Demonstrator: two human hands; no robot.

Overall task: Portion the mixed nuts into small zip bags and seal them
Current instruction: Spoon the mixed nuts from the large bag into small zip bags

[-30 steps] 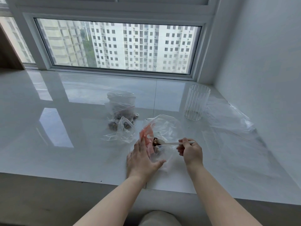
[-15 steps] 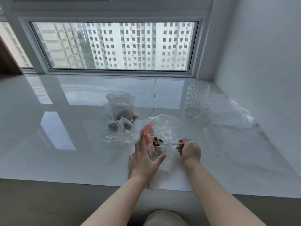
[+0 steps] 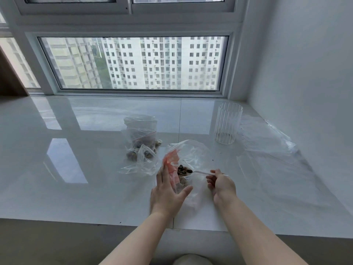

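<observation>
Head view: we see the left hand (image 3: 168, 196) curled round the mouth of a small zip bag (image 3: 172, 167) with orange print, holding it open over the white table (image 3: 76, 169). The right hand (image 3: 221, 183) pinches a white plastic spoon (image 3: 202, 172), its bowl carrying dark nuts (image 3: 184, 169) at the bag mouth. A larger clear bag (image 3: 194, 155) lies beneath both hands. Behind, to the left, filled bags (image 3: 141, 142) are piled. A ribbed glass (image 3: 227, 123) stands upright to the right, beside a flat plastic sheet (image 3: 277, 161).
</observation>
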